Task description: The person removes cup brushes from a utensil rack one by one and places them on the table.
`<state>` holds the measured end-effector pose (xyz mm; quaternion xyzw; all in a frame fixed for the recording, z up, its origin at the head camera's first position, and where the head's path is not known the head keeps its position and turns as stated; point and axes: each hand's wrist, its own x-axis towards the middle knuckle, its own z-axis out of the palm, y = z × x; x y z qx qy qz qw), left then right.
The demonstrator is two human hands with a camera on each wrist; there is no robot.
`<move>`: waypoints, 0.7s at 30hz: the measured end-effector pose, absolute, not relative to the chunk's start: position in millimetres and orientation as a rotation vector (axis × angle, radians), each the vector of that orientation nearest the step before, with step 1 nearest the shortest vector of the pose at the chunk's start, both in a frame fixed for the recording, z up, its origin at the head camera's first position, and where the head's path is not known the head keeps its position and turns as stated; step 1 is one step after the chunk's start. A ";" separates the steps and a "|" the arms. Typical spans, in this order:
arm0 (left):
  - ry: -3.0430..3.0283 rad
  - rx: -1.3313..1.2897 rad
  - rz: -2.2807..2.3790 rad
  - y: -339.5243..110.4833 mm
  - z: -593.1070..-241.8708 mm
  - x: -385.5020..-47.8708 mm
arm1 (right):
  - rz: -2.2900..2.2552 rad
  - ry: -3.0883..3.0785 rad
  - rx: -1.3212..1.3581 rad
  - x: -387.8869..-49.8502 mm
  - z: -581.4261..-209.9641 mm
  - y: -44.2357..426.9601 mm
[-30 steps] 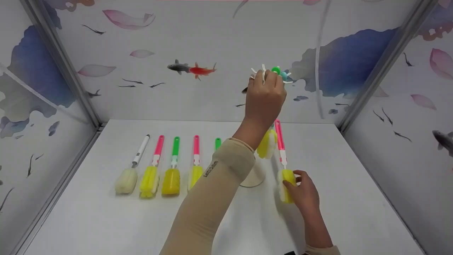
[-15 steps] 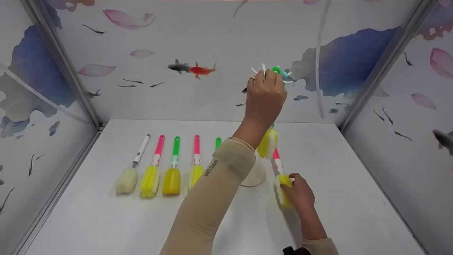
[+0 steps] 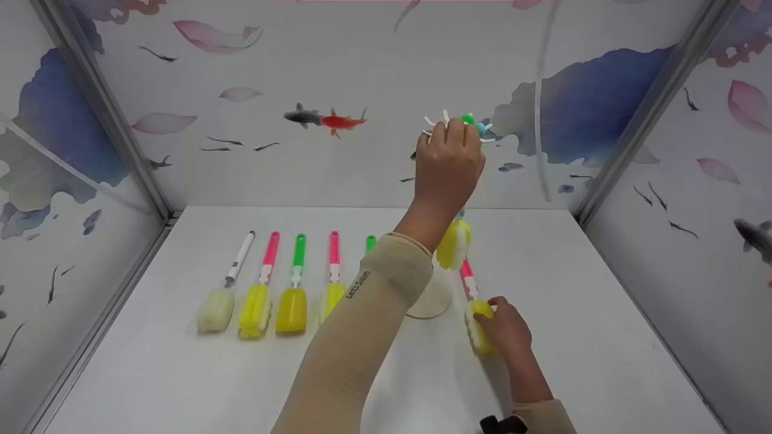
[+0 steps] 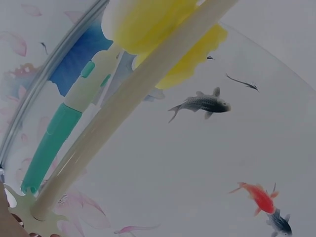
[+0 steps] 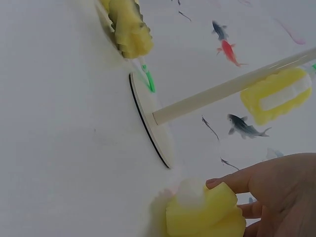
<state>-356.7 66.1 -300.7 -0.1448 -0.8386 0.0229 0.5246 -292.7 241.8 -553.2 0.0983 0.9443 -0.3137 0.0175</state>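
Observation:
My left hand [image 3: 449, 163] is raised high and grips the white, pronged top [image 4: 44, 222] of a stand. The stand's pole [image 4: 113, 108] runs down to a round base [image 3: 431, 301] on the table. From the top hangs a sponge brush by its teal handle [image 4: 52, 148], its yellow-and-white sponge [image 3: 453, 244] pointing down. A green handle end also shows beside my left fingers. Low on the right, my right hand [image 3: 508, 328] pinches the yellow-and-white sponge [image 5: 202, 217] of another brush, with a pink handle [image 3: 467, 272] partly hidden behind the hanging sponge.
Left of the stand, several sponge brushes lie in a row on the white table [image 3: 181, 386], handles pointing away: one white handle [image 3: 242, 253], others pink [image 3: 271, 248] and green [image 3: 300, 250]. My left sleeve [image 3: 374, 301] covers part of the row. Printed walls enclose the table.
My right hand has moved left and slightly nearer with the pink-handled brush, whose handle has passed partly behind the hanging sponge. My left hand stays in place on the stand top.

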 end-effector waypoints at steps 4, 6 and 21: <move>-2.020 -0.343 0.050 66.4 -300.5 -356.7 | -0.959 2.938 0.278 -293.6 -552.9 243.0; -2.021 -0.347 0.048 66.1 -300.5 -356.8 | -0.953 2.931 0.269 -294.4 -552.3 243.6; -1.979 -0.380 0.023 61.9 -298.7 -358.8 | -0.980 2.904 0.295 -294.6 -547.9 243.6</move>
